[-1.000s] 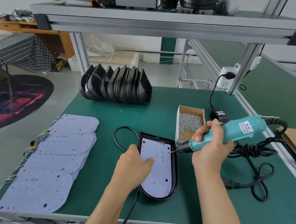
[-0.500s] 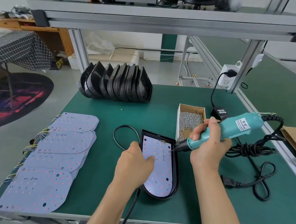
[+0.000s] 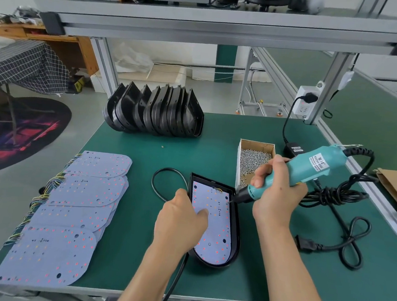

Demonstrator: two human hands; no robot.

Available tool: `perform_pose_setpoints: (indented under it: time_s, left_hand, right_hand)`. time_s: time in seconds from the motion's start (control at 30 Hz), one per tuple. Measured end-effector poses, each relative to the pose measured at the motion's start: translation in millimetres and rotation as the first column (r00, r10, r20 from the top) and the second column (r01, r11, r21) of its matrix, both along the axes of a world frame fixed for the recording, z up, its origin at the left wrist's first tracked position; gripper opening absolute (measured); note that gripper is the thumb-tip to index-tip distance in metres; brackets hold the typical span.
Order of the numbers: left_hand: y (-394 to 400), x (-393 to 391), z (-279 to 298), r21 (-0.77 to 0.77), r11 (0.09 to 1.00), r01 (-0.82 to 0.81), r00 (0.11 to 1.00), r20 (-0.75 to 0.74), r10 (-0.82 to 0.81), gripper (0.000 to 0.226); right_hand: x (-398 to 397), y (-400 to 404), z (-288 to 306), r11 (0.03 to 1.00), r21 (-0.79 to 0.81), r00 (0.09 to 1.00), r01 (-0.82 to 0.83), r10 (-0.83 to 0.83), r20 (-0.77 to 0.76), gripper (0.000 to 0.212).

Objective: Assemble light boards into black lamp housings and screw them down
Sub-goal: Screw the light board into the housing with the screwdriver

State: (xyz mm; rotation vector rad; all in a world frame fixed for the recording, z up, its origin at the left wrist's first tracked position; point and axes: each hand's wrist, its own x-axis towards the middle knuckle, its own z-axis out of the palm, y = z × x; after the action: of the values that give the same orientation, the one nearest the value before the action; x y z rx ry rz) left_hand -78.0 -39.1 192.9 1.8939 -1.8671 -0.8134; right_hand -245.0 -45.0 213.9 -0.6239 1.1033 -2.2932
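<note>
Fingers of the left hand press the board flat in its housing so it cannot shift while the right hand, wrapped round the driver, sets the bit at a far-corner screw hole.

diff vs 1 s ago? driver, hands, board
Little changed. The right hand keeps gripping the teal screwdriver, its bit staying at the light board's upper right corner. The left hand still presses the board into the black housing. Nothing was released.

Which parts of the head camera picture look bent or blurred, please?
Head view: the wide lens bows the grey aluminium shelf beam and the green table edge; the corners smear; the teal electric screwdriver and the white light board stay sharp.
</note>
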Motion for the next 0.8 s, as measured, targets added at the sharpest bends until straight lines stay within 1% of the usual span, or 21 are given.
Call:
perform_pose_setpoints:
  time_s: [0.17, 0.4, 0.6, 0.8]
  left_hand:
    - [0.2, 0.0, 0.5, 0.004, 1.000, -0.001, 1.000, -0.001, 0.001, 0.038]
    - [0.1, -0.4, -0.1, 0.000, 1.000, 0.002, 1.000, -0.009, -0.002, 0.039]
    - [-0.3, -0.5, -1.0, 0.002, 1.000, -0.002, 1.000, -0.012, 0.002, 0.039]
    - [-0.3, -0.7, -1.0, -0.007, 1.000, -0.008, 1.000, -0.010, 0.008, 0.040]
  right_hand:
    - [-1.4, -3.0, -0.9, 1.000, 0.011, 1.000, -0.008, 0.008, 0.003, 0.023]
    - [-0.8, -5.0, -4.0, 0.999, -0.005, 0.998, -0.043, 0.043, -0.054, 0.021]
    - [-2.7, -5.1, -4.2, 0.999, -0.007, 0.998, -0.045, 0.045, -0.033, 0.016]
    - [-2.1, -5.8, -3.7, 0.999, 0.009, 0.998, -0.052, 0.052, -0.036, 0.020]
